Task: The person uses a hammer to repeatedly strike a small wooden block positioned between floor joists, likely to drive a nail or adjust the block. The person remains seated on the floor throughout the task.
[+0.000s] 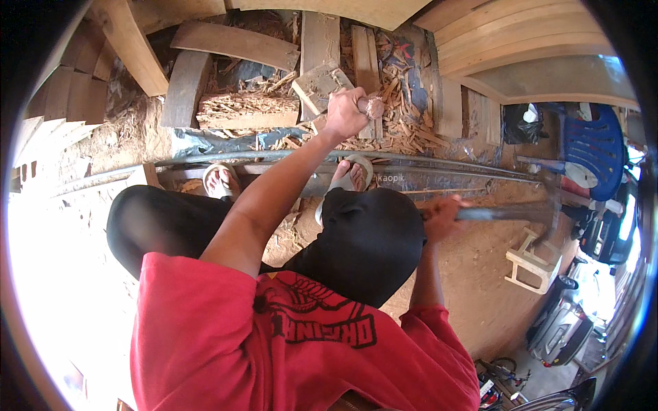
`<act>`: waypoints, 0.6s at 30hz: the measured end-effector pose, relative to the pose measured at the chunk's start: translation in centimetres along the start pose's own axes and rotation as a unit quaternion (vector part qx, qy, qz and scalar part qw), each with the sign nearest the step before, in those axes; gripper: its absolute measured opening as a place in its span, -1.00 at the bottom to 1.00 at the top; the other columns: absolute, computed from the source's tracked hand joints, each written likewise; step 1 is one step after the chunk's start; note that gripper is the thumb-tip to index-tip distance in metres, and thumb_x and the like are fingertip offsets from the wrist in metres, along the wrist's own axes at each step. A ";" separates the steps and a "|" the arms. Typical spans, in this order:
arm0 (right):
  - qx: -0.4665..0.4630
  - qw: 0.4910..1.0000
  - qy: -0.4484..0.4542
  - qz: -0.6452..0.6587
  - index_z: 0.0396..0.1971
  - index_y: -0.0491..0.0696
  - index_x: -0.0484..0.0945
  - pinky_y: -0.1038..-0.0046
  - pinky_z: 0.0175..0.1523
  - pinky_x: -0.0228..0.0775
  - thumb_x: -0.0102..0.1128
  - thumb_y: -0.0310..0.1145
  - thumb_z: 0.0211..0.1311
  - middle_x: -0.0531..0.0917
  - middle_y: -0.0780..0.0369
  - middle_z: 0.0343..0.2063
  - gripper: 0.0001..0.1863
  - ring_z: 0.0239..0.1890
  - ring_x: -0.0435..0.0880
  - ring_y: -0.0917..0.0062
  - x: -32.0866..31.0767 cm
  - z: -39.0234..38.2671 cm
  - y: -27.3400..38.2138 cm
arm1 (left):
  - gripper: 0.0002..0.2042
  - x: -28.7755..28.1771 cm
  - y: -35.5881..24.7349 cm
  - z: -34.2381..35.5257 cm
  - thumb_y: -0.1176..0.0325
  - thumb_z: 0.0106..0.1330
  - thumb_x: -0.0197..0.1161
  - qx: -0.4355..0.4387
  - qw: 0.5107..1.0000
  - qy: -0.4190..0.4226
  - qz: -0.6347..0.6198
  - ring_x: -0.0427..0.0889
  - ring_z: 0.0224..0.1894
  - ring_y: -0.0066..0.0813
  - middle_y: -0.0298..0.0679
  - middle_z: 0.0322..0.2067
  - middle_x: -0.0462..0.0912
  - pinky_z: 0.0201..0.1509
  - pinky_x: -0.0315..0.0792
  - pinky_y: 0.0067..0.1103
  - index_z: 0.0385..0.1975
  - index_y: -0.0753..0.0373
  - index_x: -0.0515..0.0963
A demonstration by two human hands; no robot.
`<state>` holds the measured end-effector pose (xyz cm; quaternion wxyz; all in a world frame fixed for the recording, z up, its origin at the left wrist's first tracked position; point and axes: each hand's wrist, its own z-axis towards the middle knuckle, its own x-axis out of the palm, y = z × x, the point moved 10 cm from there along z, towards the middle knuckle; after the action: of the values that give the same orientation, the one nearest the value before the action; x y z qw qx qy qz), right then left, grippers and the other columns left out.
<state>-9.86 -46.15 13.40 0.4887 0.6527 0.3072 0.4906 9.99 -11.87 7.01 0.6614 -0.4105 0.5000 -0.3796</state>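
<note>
My left hand (345,113) is closed round a chisel's round wooden handle (372,107), whose frayed end sticks out to the right, over a notched wooden block (312,88). The blade is largely hidden beside my hand and the block. Down at the right, beside my knee, my right hand (442,218) grips the handle of a hammer (500,212), slightly blurred, with its head out toward the right. Wood chips (401,103) and a splintered board (247,109) lie around the block.
Planks (233,44) surround the work spot, with stacked boards (500,38) at upper right. Long metal pipes (459,163) cross near my sandalled feet. A blue plastic chair (593,147), a small wooden stool (531,264) and vehicles (562,329) stand at the right.
</note>
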 end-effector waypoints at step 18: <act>0.074 0.673 -0.025 -0.735 -0.01 -0.21 0.69 -0.10 0.07 0.60 0.40 -0.26 0.39 0.80 -0.16 -0.20 -0.65 -0.03 0.80 -0.17 -3.1 10.5 -16.0 | -0.43 -2.1 -0.2 -1.2 0.21 0.09 0.63 0.127 0.986 0.043 0.102 0.58 0.09 0.12 0.00 0.02 0.66 0.23 0.47 -0.10 0.09 0.20 0.57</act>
<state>0.26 -47.03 -3.13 0.6490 0.2622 0.7110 -0.0678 8.32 -10.25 7.69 0.7210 -0.2531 0.5149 -0.3885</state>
